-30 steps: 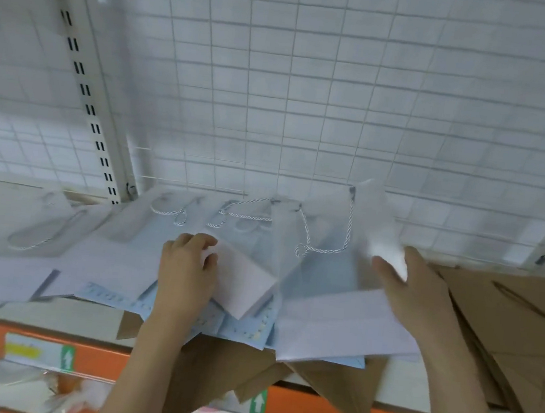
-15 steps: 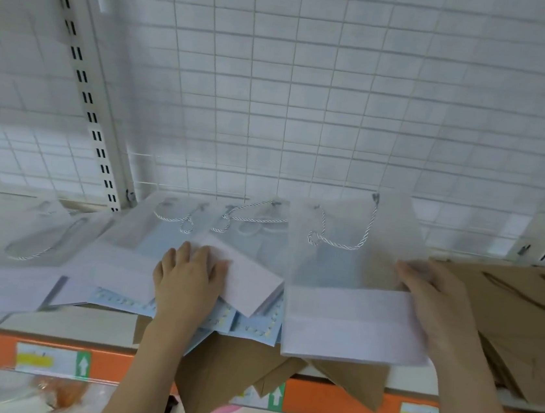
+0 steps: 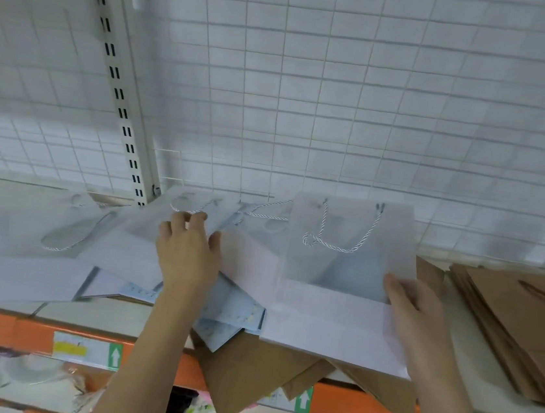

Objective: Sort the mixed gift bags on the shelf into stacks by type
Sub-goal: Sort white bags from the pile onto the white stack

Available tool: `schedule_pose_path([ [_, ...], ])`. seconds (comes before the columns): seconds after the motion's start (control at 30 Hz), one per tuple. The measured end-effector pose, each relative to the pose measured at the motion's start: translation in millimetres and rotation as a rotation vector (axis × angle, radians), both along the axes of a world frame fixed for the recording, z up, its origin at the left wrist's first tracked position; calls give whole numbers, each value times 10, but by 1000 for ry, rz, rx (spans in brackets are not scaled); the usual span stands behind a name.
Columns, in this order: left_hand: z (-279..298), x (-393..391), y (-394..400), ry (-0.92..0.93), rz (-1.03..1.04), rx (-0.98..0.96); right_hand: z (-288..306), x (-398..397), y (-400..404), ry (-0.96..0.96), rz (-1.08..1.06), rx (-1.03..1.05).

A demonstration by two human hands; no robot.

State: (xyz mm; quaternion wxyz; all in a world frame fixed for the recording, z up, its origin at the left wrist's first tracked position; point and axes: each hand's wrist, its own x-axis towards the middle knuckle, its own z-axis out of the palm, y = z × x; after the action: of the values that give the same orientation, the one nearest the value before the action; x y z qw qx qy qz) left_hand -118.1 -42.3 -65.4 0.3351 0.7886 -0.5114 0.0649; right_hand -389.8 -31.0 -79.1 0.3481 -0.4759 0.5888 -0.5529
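A jumble of flat gift bags lies on the shelf (image 3: 106, 314). A frosted white bag (image 3: 340, 282) with a twisted rope handle tops the pile at centre right. My right hand (image 3: 418, 318) pinches its right edge, thumb on top and fingers showing through underneath. My left hand (image 3: 187, 254) rests flat on other frosted white bags (image 3: 118, 239) to the left, its fingertips near a rope handle. Light blue patterned bags (image 3: 235, 310) peek out below. Brown kraft bags (image 3: 255, 374) lie at the bottom and hang over the shelf's front edge.
A neat stack of brown kraft bags (image 3: 518, 332) fills the right end of the shelf. A white wire grid (image 3: 309, 108) backs the shelf, with a slotted upright post (image 3: 121, 94) at the left. The orange front beam (image 3: 29, 335) carries labels.
The top frosted bag has settled flat and squared up on the pile, with my right hand still at its right edge. My left hand has slid further back toward the rope handles.
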Motion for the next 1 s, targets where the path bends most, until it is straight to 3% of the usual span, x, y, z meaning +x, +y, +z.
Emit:
schedule_pose_path([
  [0.17, -91, 307, -91, 72, 55, 527, -24, 108, -43, 2, 27, 13],
  [0.27, -98, 319, -81, 18, -9, 508, -54, 135, -64, 28, 43, 27],
  [0.43, 85, 199, -14, -226, 9, 482, -69, 193, -33, 9, 36, 41],
  [0.53, 261, 144, 73, -204, 78, 266, -80, 185, -23, -8, 22, 26],
  [0.7, 514, -110, 237, -182, 46, -344, -29, 116, -9, -39, -35, -42],
  [0.87, 601, -436, 300, -101, -65, -568, 21, -138, 6, -45, -114, -85],
  [1.0, 584, -861, 323, 60, -197, -600, 79, -466, 15, -138, -185, -138],
])
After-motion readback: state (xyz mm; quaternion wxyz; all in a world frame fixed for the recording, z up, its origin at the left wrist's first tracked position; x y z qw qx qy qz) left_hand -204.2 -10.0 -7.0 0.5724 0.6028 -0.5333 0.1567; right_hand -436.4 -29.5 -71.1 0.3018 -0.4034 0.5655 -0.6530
